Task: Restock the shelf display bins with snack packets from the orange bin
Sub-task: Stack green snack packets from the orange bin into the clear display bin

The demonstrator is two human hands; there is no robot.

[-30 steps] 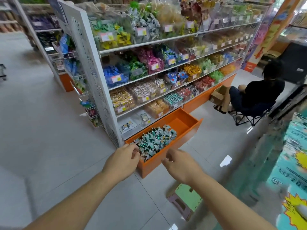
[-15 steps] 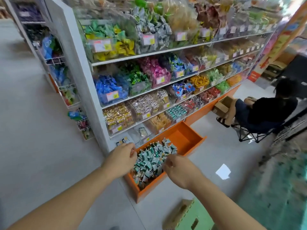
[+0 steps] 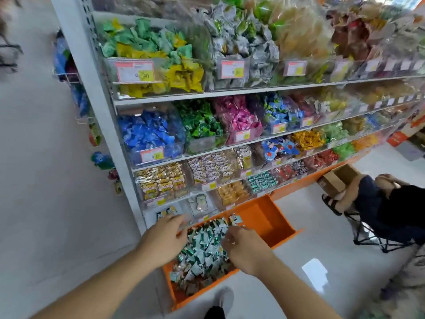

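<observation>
The orange bin (image 3: 264, 217) stands pulled out at the foot of the shelf. Its near half holds a pile of green-and-white snack packets (image 3: 202, 249); its far half is bare. My left hand (image 3: 165, 238) reaches over the bin's left edge with its fingers stretched onto the pile. On the pile's right side, my right hand (image 3: 246, 249) has its fingers curled down into the packets. A clear display bin (image 3: 261, 181) on the low shelf holds the same green packets.
Clear bins of coloured sweets fill the white shelves (image 3: 230, 93). Two low bins (image 3: 200, 203) just behind the orange bin hold only a few packets. A person sits on a folding chair (image 3: 391, 208) at right, beside a cardboard box (image 3: 333, 183). My shoe (image 3: 224, 298) stands before the bin.
I have come closer to the shelf. Both hands moved from the bin's front corner onto the packet pile, and the right hand's fingers have dug in.
</observation>
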